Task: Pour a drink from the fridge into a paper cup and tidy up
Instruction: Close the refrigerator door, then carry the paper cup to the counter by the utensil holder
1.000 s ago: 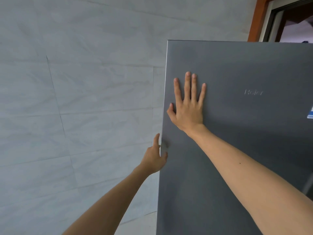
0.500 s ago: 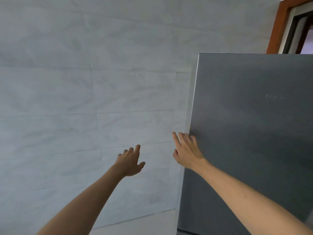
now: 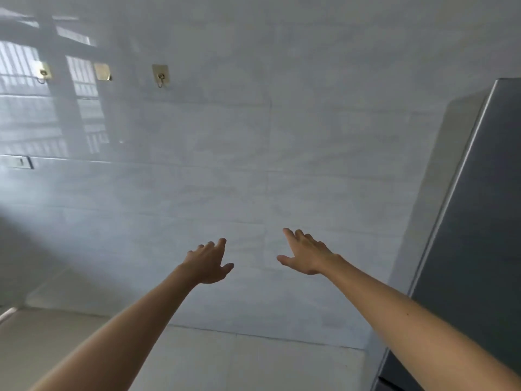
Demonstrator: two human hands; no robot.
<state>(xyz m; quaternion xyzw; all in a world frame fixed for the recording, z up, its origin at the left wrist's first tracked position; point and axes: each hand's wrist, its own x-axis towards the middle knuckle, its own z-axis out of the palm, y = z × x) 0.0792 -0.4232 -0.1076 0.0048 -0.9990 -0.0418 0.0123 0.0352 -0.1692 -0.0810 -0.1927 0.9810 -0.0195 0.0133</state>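
The dark grey fridge [image 3: 479,221] stands at the right edge of the view with its door closed. My left hand [image 3: 208,263] and my right hand [image 3: 306,255] are both stretched out in front of me, away from the fridge, before the tiled wall. Each hand holds nothing and its fingers are spread. No drink and no paper cup can be seen.
A pale grey tiled wall [image 3: 253,165] fills most of the view. Adhesive metal hooks [image 3: 160,76] are stuck on it at the upper left, and a wall socket [image 3: 19,162] sits at the far left. A light tiled floor [image 3: 253,362] lies below.
Both hands have come off the fridge door and now hang free in front of the wall. The view has swung left, so the fridge has slid to the right edge.
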